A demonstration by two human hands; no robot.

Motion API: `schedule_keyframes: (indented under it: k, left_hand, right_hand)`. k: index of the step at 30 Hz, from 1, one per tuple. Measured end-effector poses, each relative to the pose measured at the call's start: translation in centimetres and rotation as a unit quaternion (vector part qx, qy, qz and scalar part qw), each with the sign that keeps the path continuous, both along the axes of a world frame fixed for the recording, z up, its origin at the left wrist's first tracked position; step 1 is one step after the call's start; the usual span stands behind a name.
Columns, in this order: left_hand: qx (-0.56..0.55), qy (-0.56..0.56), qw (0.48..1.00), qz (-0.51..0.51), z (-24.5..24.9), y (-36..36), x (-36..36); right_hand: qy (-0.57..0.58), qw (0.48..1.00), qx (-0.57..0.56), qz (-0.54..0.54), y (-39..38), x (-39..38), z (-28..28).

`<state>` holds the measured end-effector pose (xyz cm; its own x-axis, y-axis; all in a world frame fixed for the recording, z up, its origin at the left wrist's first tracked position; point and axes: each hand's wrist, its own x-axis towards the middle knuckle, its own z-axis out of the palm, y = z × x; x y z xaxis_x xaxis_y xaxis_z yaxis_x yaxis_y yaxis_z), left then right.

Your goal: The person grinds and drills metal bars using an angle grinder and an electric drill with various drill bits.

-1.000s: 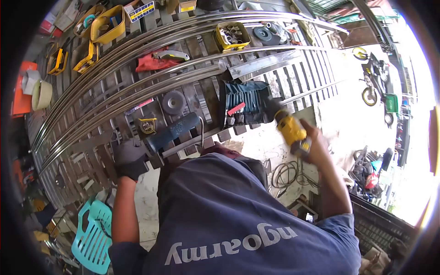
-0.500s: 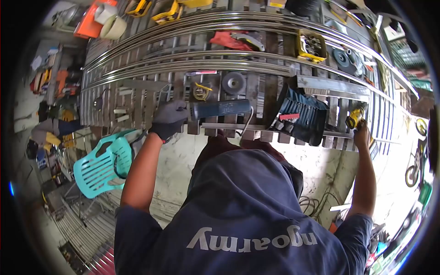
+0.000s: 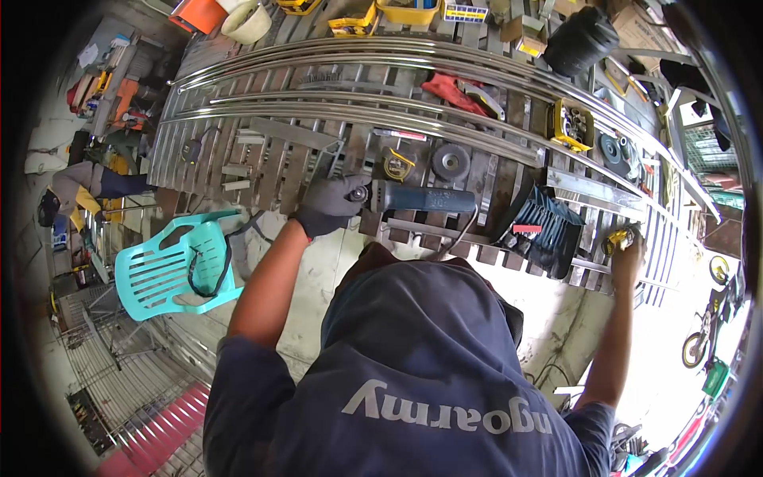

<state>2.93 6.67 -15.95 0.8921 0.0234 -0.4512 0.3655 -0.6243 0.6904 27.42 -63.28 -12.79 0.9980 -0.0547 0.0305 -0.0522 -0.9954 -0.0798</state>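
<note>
Shirt back: pale lowercase lettering, "ngoarmy", upside down from where I stand; whether more letters precede "n" cannot be told. Blue power tool on bench: pale printing along body, too small to read. Blue-and-white box, far edge: printed panel, illegible to me. Tape measure: yellow-and-black case label, wording unreadable at this distance.

Yellow drill moved from tool roll, now over bench
</note>
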Motion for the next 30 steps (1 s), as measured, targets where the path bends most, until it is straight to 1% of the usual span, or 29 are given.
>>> schedule_keyframes:
  k: [1,2,3,4,5,6,7,8,9,10,11,12,14,15,16,18,19,21,22,24,25,28,30]
  left_hand:
    - [-0.012,-0.018,1.000,0.004,0.3,0.0,-0.3]
    - [-0.026,-0.038,0.999,0.008,0.6,-0.1,-0.6]
    - [-0.039,-0.059,0.997,0.014,0.8,-0.1,-0.5]
    - [-0.017,-0.054,0.998,0.007,1.0,0.0,-0.4]
    - [0.005,-0.046,0.999,0.000,1.1,0.1,-0.4]
    - [0.028,-0.037,0.999,-0.005,1.1,0.6,-0.7]
    - [0.007,-0.108,0.994,-0.018,-1.1,1.5,-1.2]
    - [0.005,-0.108,0.994,-0.017,-1.5,1.8,-1.4]
    - [0.004,-0.109,0.994,-0.017,-1.7,1.6,-1.2]
    - [0.003,-0.111,0.994,-0.019,-2.0,1.6,-1.1]
    - [0.016,-0.157,0.987,-0.015,-3.5,1.7,-1.5]
    - [-0.008,-0.136,0.991,-0.020,-3.1,2.0,-1.4]
    - [-0.055,-0.096,0.994,-0.028,-2.4,2.5,-0.8]
    - [-0.033,-0.080,0.995,-0.038,-2.8,2.8,-0.8]
    - [-0.070,-0.183,0.980,-0.039,-3.7,3.0,-1.0]
    - [-0.092,-0.191,0.976,-0.057,-4.7,3.5,-0.4]
    - [-0.111,-0.168,0.978,-0.049,-5.0,3.6,-0.5]
    - [-0.073,-0.194,0.976,-0.059,-5.6,3.9,-0.1]
    - [-0.081,-0.215,0.972,-0.055,-6.0,3.9,-0.2]
    - [-0.098,-0.255,0.961,-0.049,-6.0,4.0,-0.3]
    - [-0.087,-0.242,0.965,-0.058,-5.9,4.2,0.1]
    - [-0.110,-0.246,0.961,-0.063,-7.0,4.4,0.8]
    - [-0.135,-0.234,0.961,-0.068,-6.7,4.7,0.9]
  right_hand:
    - [-0.073,0.988,0.105,0.089,3.0,-0.1,-1.4]
    - [-0.093,0.977,0.131,0.138,11.0,-2.6,0.9]
    - [0.009,0.987,0.126,0.100,20.8,-6.6,6.4]
    - [0.070,0.955,0.218,0.186,25.4,-8.2,5.8]
    - [0.058,0.887,0.275,0.366,30.7,-9.1,5.3]
    - [0.083,0.862,0.260,0.428,35.2,-10.2,3.3]
    - [0.094,0.830,0.290,0.467,39.6,-11.6,3.2]
    - [0.135,0.799,0.281,0.515,43.4,-11.7,2.7]
    - [0.133,0.792,0.284,0.523,46.3,-11.9,0.9]
    - [0.167,0.792,0.243,0.534,48.8,-11.6,-0.3]
    - [0.208,0.794,0.216,0.530,50.6,-11.4,-0.5]
    - [0.249,0.793,0.187,0.523,52.0,-11.3,-0.8]
    - [0.284,0.810,0.100,0.502,53.8,-11.3,-1.7]
    - [0.297,0.817,0.056,0.491,54.9,-11.0,-1.4]
    - [0.306,0.817,0.021,0.488,55.9,-10.6,-0.9]
    - [0.330,0.814,-0.047,0.476,57.2,-10.7,0.2]
    - [0.343,0.806,-0.068,0.478,57.8,-10.6,0.7]
    - [0.319,0.808,-0.075,0.490,58.8,-10.1,-0.4]
    - [0.310,0.807,-0.077,0.496,59.1,-10.0,-1.3]
    - [0.326,0.773,-0.106,0.534,60.0,-9.5,-2.0]
    - [0.333,0.754,-0.119,0.553,60.5,-9.0,-2.3]
    - [0.369,0.744,-0.152,0.536,61.5,-8.2,-2.6]
    - [0.377,0.737,-0.154,0.539,61.6,-8.0,-3.0]
